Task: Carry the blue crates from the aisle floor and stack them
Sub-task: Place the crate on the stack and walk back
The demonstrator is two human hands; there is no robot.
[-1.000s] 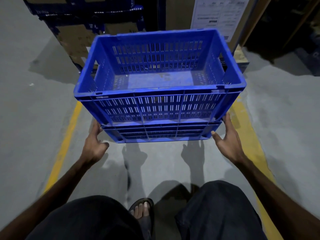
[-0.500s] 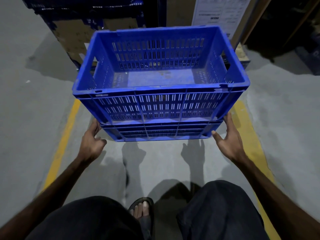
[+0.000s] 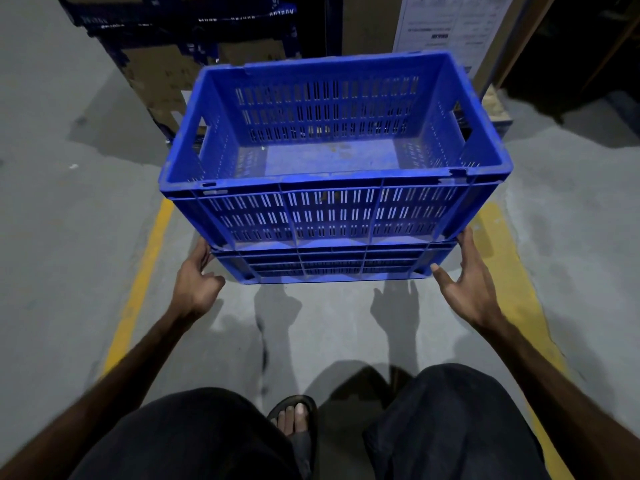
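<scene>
Item: upper blue crate [image 3: 332, 216], slotted walls, nothing in it, seated squarely on a lower blue crate [image 3: 329, 266] of which only a shallow band showed beneath it; both stood on the grey concrete floor [image 3: 311, 327] between two yellow floor lines [image 3: 145, 271], directly ahead of our knees. Our left hand [image 3: 195, 284] lay at the stack's near left corner, at the seam between the two crates, fingers loosely curled against the plastic and closed round nothing that we could make out. Our right hand [image 3: 465, 284] lay at the near right corner, at the same seam, fingers straight along the side and thumb spread toward the lower crate, hand unclenched. Behind the stack: cardboard cartons [image 3: 166, 77] and a printed paper sheet [image 3: 450, 26]. Near foreground: one sandalled foot [image 3: 294, 415] between our dark-trousered legs.
</scene>
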